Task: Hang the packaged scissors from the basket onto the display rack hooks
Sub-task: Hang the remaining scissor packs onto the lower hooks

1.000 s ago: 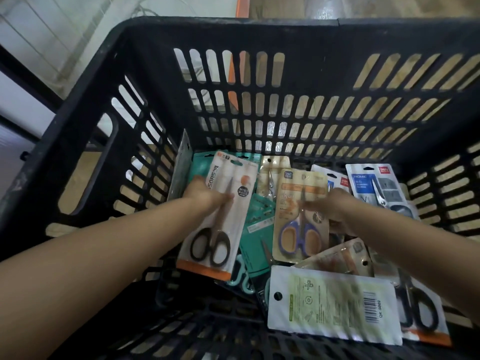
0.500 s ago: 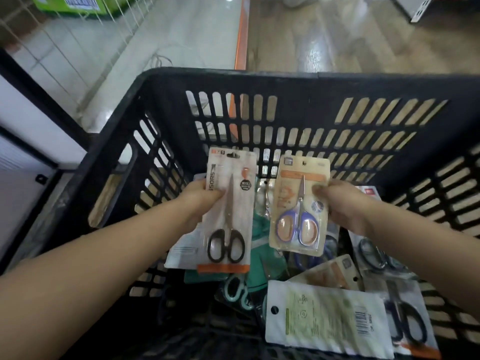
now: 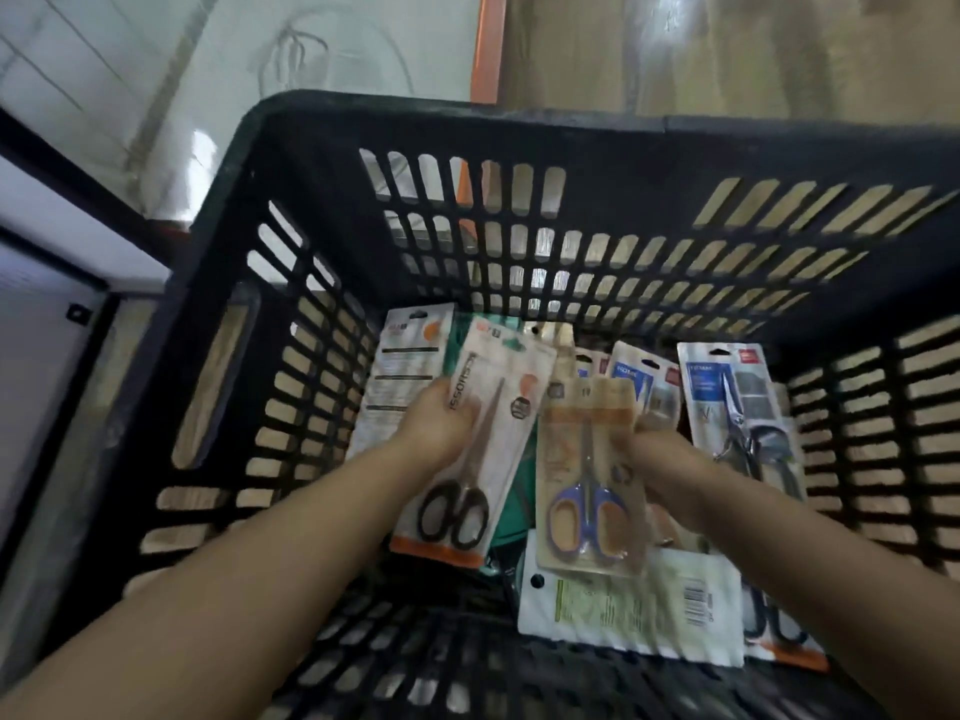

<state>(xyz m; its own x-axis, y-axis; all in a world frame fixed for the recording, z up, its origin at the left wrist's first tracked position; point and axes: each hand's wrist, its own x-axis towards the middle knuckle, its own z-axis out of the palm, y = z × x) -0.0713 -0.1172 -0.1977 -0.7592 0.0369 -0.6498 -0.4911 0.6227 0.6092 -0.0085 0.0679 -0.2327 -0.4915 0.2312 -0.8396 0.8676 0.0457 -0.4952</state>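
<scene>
From the head camera, both arms reach into a black slatted basket (image 3: 291,314): the left hand (image 3: 439,426) grips a white pack of black-handled scissors (image 3: 480,449) by its left edge, and the right hand (image 3: 660,459) pinches a tan pack of blue-handled scissors (image 3: 589,475) by its right edge. Both packs are held side by side, apart, above the heap (more packs lie on the basket floor, among them a blue-topped pack (image 3: 737,402) at the right and a face-down white pack (image 3: 631,608) showing a barcode).

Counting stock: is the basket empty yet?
No. The black slotted plastic basket holds more scissor packs, including a white barcoded pack.
</scene>
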